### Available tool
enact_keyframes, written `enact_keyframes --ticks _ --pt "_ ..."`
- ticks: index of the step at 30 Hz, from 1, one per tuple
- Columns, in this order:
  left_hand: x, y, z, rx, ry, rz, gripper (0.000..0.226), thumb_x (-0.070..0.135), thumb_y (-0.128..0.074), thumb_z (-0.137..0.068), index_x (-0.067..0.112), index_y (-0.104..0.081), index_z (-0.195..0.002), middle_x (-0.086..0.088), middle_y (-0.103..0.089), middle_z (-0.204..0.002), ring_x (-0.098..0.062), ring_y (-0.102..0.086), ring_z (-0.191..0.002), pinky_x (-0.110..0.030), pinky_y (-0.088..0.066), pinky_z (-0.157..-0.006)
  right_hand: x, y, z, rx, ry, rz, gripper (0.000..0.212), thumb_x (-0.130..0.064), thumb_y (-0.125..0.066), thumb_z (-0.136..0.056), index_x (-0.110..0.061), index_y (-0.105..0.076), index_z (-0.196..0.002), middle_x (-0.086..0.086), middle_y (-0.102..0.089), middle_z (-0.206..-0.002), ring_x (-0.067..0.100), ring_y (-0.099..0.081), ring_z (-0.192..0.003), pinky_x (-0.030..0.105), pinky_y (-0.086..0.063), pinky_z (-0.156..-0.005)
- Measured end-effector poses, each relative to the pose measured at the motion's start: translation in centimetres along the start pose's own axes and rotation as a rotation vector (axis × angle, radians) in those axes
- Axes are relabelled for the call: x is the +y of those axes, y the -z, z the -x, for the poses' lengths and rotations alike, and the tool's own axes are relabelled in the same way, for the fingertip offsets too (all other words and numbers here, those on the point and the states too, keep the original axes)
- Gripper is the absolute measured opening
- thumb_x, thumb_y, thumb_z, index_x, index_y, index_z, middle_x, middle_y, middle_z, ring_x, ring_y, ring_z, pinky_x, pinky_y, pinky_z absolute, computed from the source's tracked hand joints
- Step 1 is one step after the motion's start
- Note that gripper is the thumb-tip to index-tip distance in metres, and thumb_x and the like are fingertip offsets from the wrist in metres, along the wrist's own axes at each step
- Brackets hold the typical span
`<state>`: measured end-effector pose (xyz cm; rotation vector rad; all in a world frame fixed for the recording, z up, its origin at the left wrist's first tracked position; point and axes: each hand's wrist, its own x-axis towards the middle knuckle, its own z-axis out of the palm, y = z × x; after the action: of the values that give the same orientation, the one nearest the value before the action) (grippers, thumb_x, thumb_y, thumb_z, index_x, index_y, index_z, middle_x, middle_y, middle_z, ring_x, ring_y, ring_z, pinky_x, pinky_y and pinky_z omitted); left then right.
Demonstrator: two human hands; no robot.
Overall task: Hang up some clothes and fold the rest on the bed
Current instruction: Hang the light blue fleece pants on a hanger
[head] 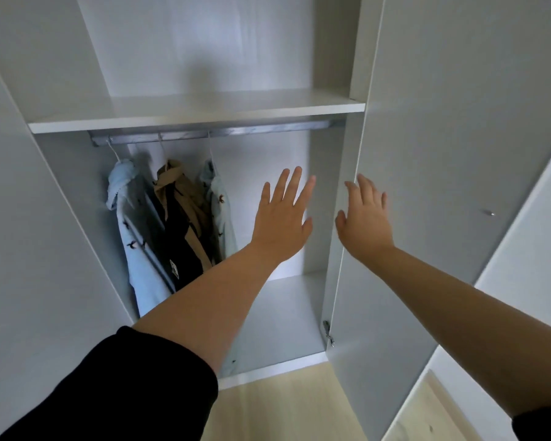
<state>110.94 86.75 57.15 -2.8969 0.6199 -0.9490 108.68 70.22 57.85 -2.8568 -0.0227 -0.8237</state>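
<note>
**Both hands empty at the open wardrobe**

Standing by, I see the person facing the wardrobe (204, 113) with both arms stretched forward. The left hand (282, 218) is held up flat in front of the bare right half of the hanging space, fingers straight and spread, holding nothing. The right hand (365, 218) is likewise spread and empty, right by the hinge side of the open right door (442, 154); whether it touches the panel I cannot tell.

The clothes lie to the left of both hands, so the left hand is nearer. Three pieces hang straight down from the rail (236, 130), bunched at its left end: a pale blue shirt (140, 243), a tan and black top (182, 224) and another pale shirt (220, 211), touching one another. The rail runs left to right, and the part above the left hand is free (room for more hangers, I'd say).

The shelf over the rail holds nothing I can see. Neither the bed nor any clothes for folding are in view, so that part looks to lie elsewhere in the room.
</note>
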Motion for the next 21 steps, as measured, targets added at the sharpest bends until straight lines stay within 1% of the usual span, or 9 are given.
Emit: enact_keyframes --ticks 3,6,9,12,15,21 --pt "3.9 3.2 1.6 0.021 -0.061 0.015 0.074 0.042 -0.047 -0.093 0.018 -0.010 -0.153 -0.011 -0.009 -0.160 -0.031 -0.007 -0.147 -0.050 -0.012 -0.116 2.4 3.8 3.9 0.040 -0.033 0.018 0.056 -0.025 -0.045 -0.096 -0.010 -0.026 -0.147 0.013 -0.019 -0.157 0.028 -0.013 -0.145 0.050 -0.011 -0.118" --pt "8.3 6.2 4.1 -0.005 -0.123 0.067 0.071 0.041 -0.042 -0.095 0.020 -0.006 -0.153 -0.009 -0.002 -0.160 -0.029 0.000 -0.147 -0.051 -0.007 -0.117 4.7 7.5 8.7 0.085 -0.098 0.008 0.056 -0.025 -0.047 -0.095 -0.014 -0.027 -0.147 0.013 -0.021 -0.156 0.030 -0.015 -0.145 0.050 -0.011 -0.118" --pt "12.9 9.1 7.1 0.003 -0.151 0.107 0.071 0.039 -0.041 -0.095 0.021 -0.004 -0.153 -0.008 0.000 -0.161 -0.027 0.002 -0.147 -0.050 -0.005 -0.117 6.9 11.2 14.1 0.133 -0.168 0.012 0.058 -0.023 -0.050 -0.092 -0.012 -0.030 -0.145 0.015 -0.024 -0.154 0.032 -0.018 -0.143 0.051 -0.012 -0.117" --pt "17.7 12.2 10.4 0.023 -0.179 0.161 0.073 0.038 -0.041 -0.093 0.022 -0.002 -0.153 -0.006 0.000 -0.161 -0.026 0.003 -0.147 -0.049 -0.002 -0.116 9.1 14.8 19.9 0.119 -0.245 0.057 0.061 -0.023 -0.051 -0.091 -0.009 -0.029 -0.146 0.014 -0.024 -0.155 0.029 -0.018 -0.144 0.051 -0.012 -0.116" --pt "22.5 15.4 13.4 0.059 -0.250 0.202 0.073 0.040 -0.041 -0.093 0.023 -0.002 -0.153 -0.006 0.000 -0.161 -0.026 0.003 -0.147 -0.049 -0.001 -0.116 11.6 18.6 25.4 0.090 -0.312 0.133 0.061 -0.024 -0.049 -0.092 -0.010 -0.026 -0.147 0.012 -0.020 -0.157 0.027 -0.015 -0.145 0.049 -0.010 -0.117" --pt "31.7 20.6 17.1 0.064 -0.334 0.262 0.074 0.042 -0.041 -0.095 0.023 0.001 -0.153 -0.005 0.003 -0.161 -0.025 0.006 -0.147 -0.047 0.002 -0.116 16.3 26.6 34.2 0.106 -0.381 0.250 0.061 -0.025 -0.049 -0.092 -0.010 -0.026 -0.147 0.012 -0.020 -0.157 0.028 -0.015 -0.145 0.049 -0.011 -0.117"
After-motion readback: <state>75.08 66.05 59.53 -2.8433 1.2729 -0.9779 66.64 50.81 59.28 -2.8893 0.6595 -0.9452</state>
